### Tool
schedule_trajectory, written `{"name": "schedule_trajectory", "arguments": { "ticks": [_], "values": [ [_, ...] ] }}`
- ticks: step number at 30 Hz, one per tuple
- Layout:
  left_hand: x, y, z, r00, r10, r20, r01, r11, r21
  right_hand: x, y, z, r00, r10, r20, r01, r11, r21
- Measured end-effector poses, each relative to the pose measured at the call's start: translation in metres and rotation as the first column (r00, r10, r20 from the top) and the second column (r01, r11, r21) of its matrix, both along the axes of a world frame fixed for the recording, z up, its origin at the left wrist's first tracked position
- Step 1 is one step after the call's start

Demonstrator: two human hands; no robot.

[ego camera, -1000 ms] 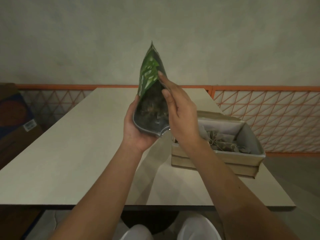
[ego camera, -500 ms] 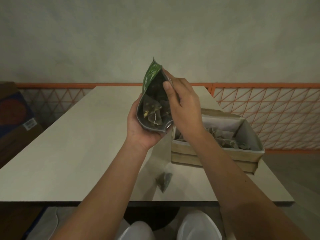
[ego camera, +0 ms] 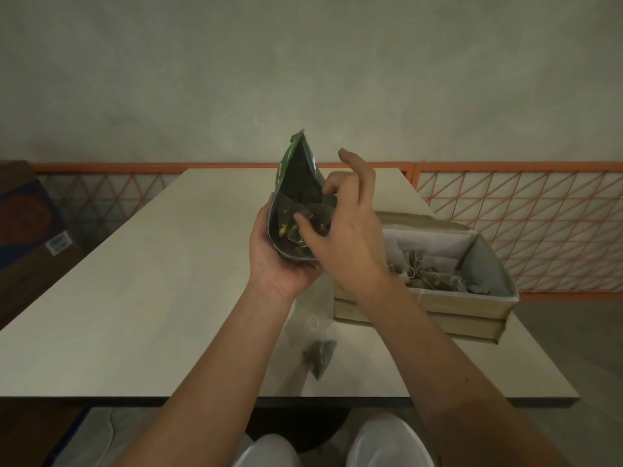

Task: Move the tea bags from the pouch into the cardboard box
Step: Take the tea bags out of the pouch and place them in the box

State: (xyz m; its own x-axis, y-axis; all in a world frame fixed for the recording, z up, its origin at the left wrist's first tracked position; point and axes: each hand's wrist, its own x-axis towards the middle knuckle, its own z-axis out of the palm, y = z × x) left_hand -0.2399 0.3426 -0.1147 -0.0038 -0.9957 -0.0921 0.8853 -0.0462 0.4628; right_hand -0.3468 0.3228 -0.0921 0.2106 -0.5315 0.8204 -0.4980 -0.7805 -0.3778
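The left hand (ego camera: 279, 261) cups the bottom of one green pouch (ego camera: 296, 197), its fingers curled round the base, holding it above the counter (ego camera: 161, 281) with the open mouth tipped toward the camera. The right hand (ego camera: 344, 237) reaches into that mouth: thumb and bent fingers (ego camera: 332, 188) pinch at the dark tea bags in the pouch (ego camera: 303, 220), while the index finger sticks up free. How many bags sit inside the pouch cannot be counted in the dim light; it looks like a small heap.

One cardboard box (ego camera: 424, 305) stands on the counter just right of the hands, open-topped with a pale lining. A pile of tea bags in the box (ego camera: 435, 274) covers its floor, several at least, with strings tangled among them.

One loose tea bag (ego camera: 318, 357) lies on the counter in front of the box, between the two forearms, its string and tag trailing toward the box.

Two white shoes (ego camera: 387, 439) show below the counter edge.
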Motion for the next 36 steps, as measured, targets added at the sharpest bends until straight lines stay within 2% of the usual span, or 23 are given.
{"name": "schedule_trajectory", "arguments": {
  "ticks": [3, 8, 13, 17, 19, 21, 25, 29, 31, 36],
  "values": [
    [0.002, 0.002, -0.002, 1.000, -0.009, -0.025, 0.009, 1.000, -0.012, 0.000, 0.003, -0.001, 0.998, -0.002, -0.056, 0.002, 1.000, -0.007],
    [-0.001, 0.009, -0.001, 0.999, -0.001, -0.044, 0.002, 1.000, 0.011, 0.009, 0.004, -0.004, 0.914, -0.266, -0.305, 0.271, 0.962, -0.027],
    [-0.002, 0.009, -0.004, 0.999, 0.001, -0.041, 0.000, 1.000, 0.020, 0.020, 0.009, -0.008, 0.850, -0.369, -0.376, 0.374, 0.925, -0.064],
    [0.001, 0.009, -0.006, 1.000, -0.003, -0.006, 0.003, 1.000, 0.010, 0.014, 0.007, -0.009, 0.925, -0.289, -0.247, 0.286, 0.957, -0.048],
    [0.002, 0.008, -0.005, 0.999, 0.009, 0.035, -0.009, 1.000, -0.006, 0.005, 0.005, -0.005, 0.978, -0.191, -0.084, 0.192, 0.981, -0.001],
    [0.001, 0.005, -0.003, 0.997, 0.024, 0.071, -0.022, 0.999, -0.027, -0.007, 0.004, 0.003, 0.991, -0.076, 0.111, 0.069, 0.996, 0.064],
    [-0.001, 0.001, -0.004, 0.997, 0.012, 0.076, -0.009, 0.999, -0.043, -0.037, 0.010, 0.019, 0.930, 0.046, 0.365, -0.105, 0.984, 0.143],
    [-0.001, 0.001, -0.006, 0.999, 0.016, 0.041, -0.013, 0.998, -0.054, -0.065, 0.006, 0.019, 0.826, 0.074, 0.559, -0.233, 0.948, 0.219],
    [-0.001, 0.001, -0.008, 0.999, 0.030, 0.027, -0.029, 0.999, -0.041, -0.078, 0.001, 0.013, 0.832, 0.002, 0.555, -0.175, 0.950, 0.258],
    [0.000, 0.003, -0.010, 0.999, 0.036, 0.008, -0.036, 0.999, -0.032, -0.101, -0.012, -0.010, 0.922, -0.166, 0.348, 0.026, 0.927, 0.374]
  ]
}}
